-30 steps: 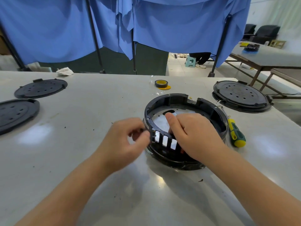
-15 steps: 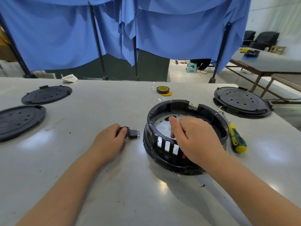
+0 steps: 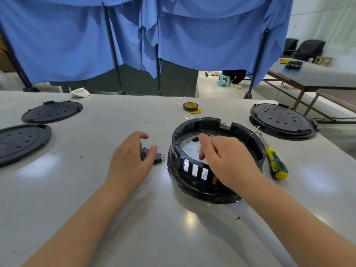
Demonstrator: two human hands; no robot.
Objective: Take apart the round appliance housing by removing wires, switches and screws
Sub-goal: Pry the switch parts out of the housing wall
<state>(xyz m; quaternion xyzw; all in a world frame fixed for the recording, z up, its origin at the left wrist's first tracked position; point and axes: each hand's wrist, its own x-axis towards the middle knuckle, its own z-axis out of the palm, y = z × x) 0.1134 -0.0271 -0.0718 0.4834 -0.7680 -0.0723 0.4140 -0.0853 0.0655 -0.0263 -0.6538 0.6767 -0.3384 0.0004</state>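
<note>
The round black appliance housing (image 3: 192,123) sits on the grey table, slightly right of centre, its near wall cut with rectangular slots. My right hand (image 3: 227,160) grips that near wall, with the fingers curled down inside and the thumb up. A small black switch (image 3: 158,158) with metal terminals lies on the table just left of the housing. My left hand (image 3: 131,157) hovers over the switch with fingers spread; the thumb lies beside it. A red part (image 3: 214,180) shows inside the housing under my right hand.
A green and yellow screwdriver (image 3: 276,162) lies right of the housing. A tape roll (image 3: 190,106) sits behind it. Black round lids lie at far left (image 3: 52,111), left (image 3: 21,141) and far right (image 3: 281,120). A crumpled cloth (image 3: 80,92) is at the table's back edge.
My left hand pulled the switch out of the housing wall, carried it left to the table and has loosened its fingers from it. My right hand stayed on the housing.
</note>
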